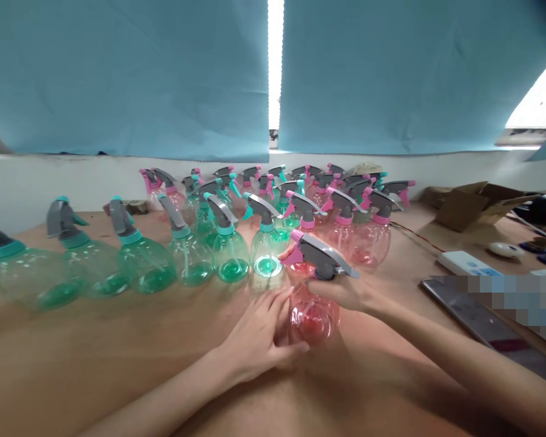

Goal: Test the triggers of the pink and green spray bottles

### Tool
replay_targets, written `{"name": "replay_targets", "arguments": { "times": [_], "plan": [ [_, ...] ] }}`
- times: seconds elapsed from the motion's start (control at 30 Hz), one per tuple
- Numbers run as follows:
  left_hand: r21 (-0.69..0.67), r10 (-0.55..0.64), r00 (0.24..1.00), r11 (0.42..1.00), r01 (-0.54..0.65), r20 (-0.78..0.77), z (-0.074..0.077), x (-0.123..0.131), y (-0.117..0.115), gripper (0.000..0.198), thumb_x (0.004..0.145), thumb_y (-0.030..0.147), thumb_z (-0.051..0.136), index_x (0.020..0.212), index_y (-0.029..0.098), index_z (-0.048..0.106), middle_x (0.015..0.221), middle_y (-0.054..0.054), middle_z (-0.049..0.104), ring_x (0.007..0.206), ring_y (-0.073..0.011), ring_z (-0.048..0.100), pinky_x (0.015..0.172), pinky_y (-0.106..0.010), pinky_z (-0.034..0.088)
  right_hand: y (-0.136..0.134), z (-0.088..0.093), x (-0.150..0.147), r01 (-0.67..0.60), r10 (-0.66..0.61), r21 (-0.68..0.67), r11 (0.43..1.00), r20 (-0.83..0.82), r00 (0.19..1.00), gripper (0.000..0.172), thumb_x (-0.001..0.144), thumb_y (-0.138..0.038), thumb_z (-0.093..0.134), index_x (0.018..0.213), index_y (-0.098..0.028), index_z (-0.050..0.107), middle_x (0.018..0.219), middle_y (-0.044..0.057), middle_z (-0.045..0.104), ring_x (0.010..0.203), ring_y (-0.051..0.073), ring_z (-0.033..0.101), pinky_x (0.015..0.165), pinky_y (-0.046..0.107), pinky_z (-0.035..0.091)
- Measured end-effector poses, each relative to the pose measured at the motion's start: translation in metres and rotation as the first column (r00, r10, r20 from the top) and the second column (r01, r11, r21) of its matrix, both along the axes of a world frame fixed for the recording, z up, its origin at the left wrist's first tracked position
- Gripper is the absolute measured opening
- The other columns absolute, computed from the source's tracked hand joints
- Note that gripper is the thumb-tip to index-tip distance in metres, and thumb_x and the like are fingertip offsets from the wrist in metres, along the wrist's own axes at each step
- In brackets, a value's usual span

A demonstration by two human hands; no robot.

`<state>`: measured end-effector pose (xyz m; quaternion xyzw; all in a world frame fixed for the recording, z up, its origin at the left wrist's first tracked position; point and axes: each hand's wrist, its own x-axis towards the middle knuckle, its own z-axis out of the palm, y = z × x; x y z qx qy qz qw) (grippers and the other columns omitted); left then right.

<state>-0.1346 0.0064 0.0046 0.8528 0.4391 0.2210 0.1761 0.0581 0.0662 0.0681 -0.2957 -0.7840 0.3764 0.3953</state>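
A pink see-through spray bottle stands on the wooden table right in front of me. My left hand wraps round its round body from the left. My right hand grips the bottle's neck just under the grey trigger head with its pink nozzle. Both hands are closed on this one bottle.
Several green spray bottles stand in a row from the far left to the middle, with more green and pink bottles crowded behind. At the right lie an open cardboard box, a white device and a dark flat panel. Blue curtains hang behind.
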Motion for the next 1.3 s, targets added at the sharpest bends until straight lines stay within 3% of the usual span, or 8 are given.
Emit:
{"name": "replay_targets", "arguments": {
  "times": [0.17, 0.5, 0.63, 0.8, 0.93, 1.03, 1.13, 1.3],
  "plan": [
    [0.054, 0.074, 0.983, 0.996, -0.066, -0.167, -0.003, 0.001, -0.002, 0.069, 0.08, 0.05, 0.067, 0.136, 0.015, 0.045, 0.142, -0.02, 0.046, 0.13, -0.0392, 0.042, 0.104, -0.059, 0.037, 0.001, 0.004, 0.005, 0.038, -0.038, 0.013, 0.999, 0.0, 0.999, 0.014, 0.058, -0.015, 0.048, 0.061, -0.024, 0.037, 0.056, -0.005, 0.031, 0.051, 0.012, 0.03, 0.049, 0.028, 0.029],
    [0.071, 0.078, 0.977, 0.995, -0.065, -0.198, -0.002, -0.001, -0.003, 0.064, 0.085, 0.053, 0.06, 0.136, 0.017, 0.047, 0.142, -0.019, 0.046, 0.129, -0.0395, 0.043, 0.104, -0.058, 0.037, 0.016, 0.003, 0.016, 0.098, -0.098, -0.008, 0.995, -0.028, 0.995, 0.013, 0.058, -0.017, 0.048, 0.065, -0.024, 0.039, 0.054, -0.007, 0.024, 0.046, 0.009, 0.02, 0.04, 0.025, 0.02],
    [0.07, 0.08, 0.969, 0.995, -0.065, -0.235, -0.003, -0.001, -0.002, 0.063, 0.087, 0.056, 0.055, 0.136, 0.018, 0.046, 0.143, -0.018, 0.045, 0.13, -0.0385, 0.042, 0.105, -0.056, 0.037, 0.018, 0.005, 0.015, 0.099, -0.096, 0.023, 0.995, -0.083, 0.992, 0.018, 0.06, -0.016, 0.048, 0.074, -0.025, 0.051, 0.057, -0.005, 0.034, 0.047, 0.012, 0.033, 0.041, 0.026, 0.031],
    [0.101, 0.077, 0.965, 0.993, -0.053, -0.249, -0.007, -0.003, -0.001, 0.061, 0.089, 0.055, 0.053, 0.139, 0.02, 0.044, 0.147, -0.016, 0.041, 0.131, -0.0369, 0.041, 0.106, -0.053, 0.035, 0.021, 0.002, 0.012, -0.001, -0.002, -0.017, 1.0, -0.146, 0.989, 0.043, 0.061, -0.012, 0.048, 0.1, -0.027, 0.06, 0.086, 0.001, 0.064, 0.076, 0.021, 0.063, 0.065, 0.036, 0.055],
    [0.116, 0.076, 0.963, 0.992, -0.047, -0.258, -0.008, -0.004, -0.001, 0.058, 0.091, 0.052, 0.051, 0.138, 0.019, 0.045, 0.146, -0.017, 0.042, 0.13, -0.0367, 0.042, 0.105, -0.054, 0.037, 0.025, -0.002, 0.013, -0.071, 0.06, -0.055, 0.996, -0.182, 0.981, 0.055, 0.061, -0.009, 0.046, 0.111, -0.025, 0.059, 0.109, 0.004, 0.067, 0.102, 0.023, 0.065, 0.087, 0.043, 0.055],
    [0.133, 0.083, 0.963, 0.99, -0.05, -0.257, -0.008, -0.004, -0.001, 0.056, 0.092, 0.051, 0.05, 0.137, 0.019, 0.046, 0.144, -0.017, 0.044, 0.128, -0.0363, 0.044, 0.103, -0.054, 0.039, 0.024, -0.001, 0.013, -0.088, 0.077, -0.048, 0.995, -0.197, 0.977, 0.056, 0.061, -0.008, 0.046, 0.113, -0.025, 0.06, 0.114, 0.004, 0.067, 0.111, 0.023, 0.063, 0.093, 0.044, 0.053],
    [0.152, 0.089, 0.961, 0.987, -0.05, -0.262, -0.009, -0.004, 0.0, 0.053, 0.093, 0.05, 0.049, 0.136, 0.019, 0.048, 0.142, -0.016, 0.046, 0.127, -0.0355, 0.045, 0.102, -0.053, 0.041, 0.022, 0.0, 0.013, -0.064, 0.054, -0.049, 0.997, -0.186, 0.981, 0.054, 0.062, -0.01, 0.047, 0.111, -0.024, 0.062, 0.114, 0.004, 0.069, 0.104, 0.024, 0.065, 0.089, 0.044, 0.055],
    [0.179, 0.097, 0.957, 0.983, -0.049, -0.272, -0.013, -0.005, 0.001, 0.05, 0.095, 0.048, 0.046, 0.136, 0.02, 0.048, 0.142, -0.016, 0.047, 0.128, -0.0347, 0.045, 0.102, -0.053, 0.041, 0.024, -0.005, 0.015, 0.07, -0.066, 0.036, 0.997, -0.114, 0.991, 0.042, 0.066, -0.013, 0.052, 0.104, -0.025, 0.064, 0.096, 0.002, 0.072, 0.084, 0.022, 0.066, 0.068, 0.037, 0.056]
  ]
}}
